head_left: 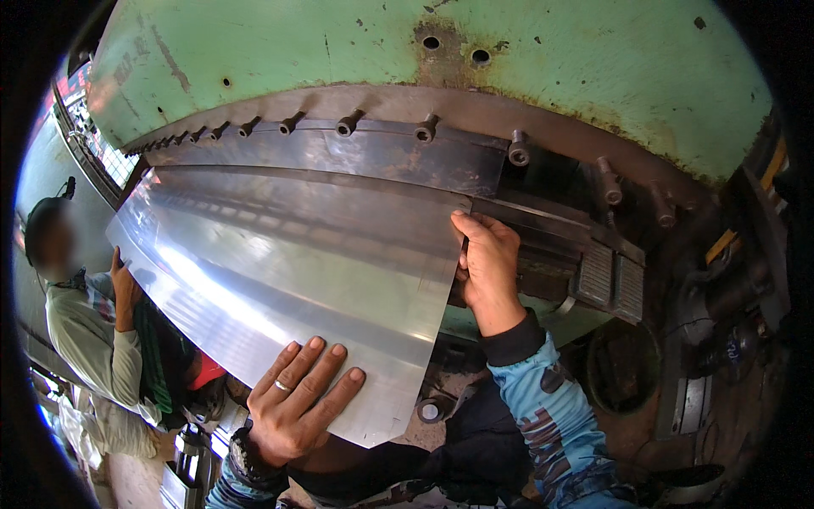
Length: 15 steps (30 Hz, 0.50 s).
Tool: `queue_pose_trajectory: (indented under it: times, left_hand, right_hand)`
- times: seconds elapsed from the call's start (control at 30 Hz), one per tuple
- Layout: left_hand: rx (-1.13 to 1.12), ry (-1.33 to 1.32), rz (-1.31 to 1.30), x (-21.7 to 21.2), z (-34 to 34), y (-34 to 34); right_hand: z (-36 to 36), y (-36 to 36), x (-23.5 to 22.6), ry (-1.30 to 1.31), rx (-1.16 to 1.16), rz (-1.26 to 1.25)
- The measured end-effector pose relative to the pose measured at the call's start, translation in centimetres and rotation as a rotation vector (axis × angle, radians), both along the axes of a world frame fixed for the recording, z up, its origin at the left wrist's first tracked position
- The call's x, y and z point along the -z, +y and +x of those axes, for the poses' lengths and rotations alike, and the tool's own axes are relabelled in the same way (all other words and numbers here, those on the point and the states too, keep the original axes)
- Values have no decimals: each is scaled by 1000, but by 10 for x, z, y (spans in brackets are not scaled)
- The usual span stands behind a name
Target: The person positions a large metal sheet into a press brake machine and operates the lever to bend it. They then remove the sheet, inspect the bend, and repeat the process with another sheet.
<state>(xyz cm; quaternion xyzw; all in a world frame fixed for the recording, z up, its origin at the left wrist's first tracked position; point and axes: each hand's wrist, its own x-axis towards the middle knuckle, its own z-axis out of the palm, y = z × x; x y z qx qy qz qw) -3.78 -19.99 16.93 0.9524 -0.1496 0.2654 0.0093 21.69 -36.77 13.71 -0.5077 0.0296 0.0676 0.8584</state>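
Note:
A large, shiny sheet of metal [322,263] lies with its far edge along the dark blade [339,153] of a green press brake [297,51]. My left hand [301,394], a ring on one finger, rests on the sheet's near end with fingers spread flat; its thumb is hidden. At the sheet's right edge, near the far corner, my right hand [490,267] pinches the metal between thumb and fingers. Some of those fingers are hidden. On the far left, another person's hand [125,284] touches the sheet's left edge.
The other person [93,339] stands at left in a light long-sleeved shirt. Several bolts [426,129] stick out along the machine's beam. Right of the sheet is a ribbed metal block [610,278]. A dark round container [623,365] stands below it on the floor.

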Motion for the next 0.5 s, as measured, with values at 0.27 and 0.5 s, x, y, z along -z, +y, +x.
queue_pose_trajectory:
  times: [0.27,0.5]
  left_hand:
    - [-11,-1,-24,-1,-2,-3]
    - [-29,30,-52,-11,-1,-12]
  right_hand:
    - [-8,-21,-17,6,-184,-54]
    - [-62,-142,-3,-452,405,-361]
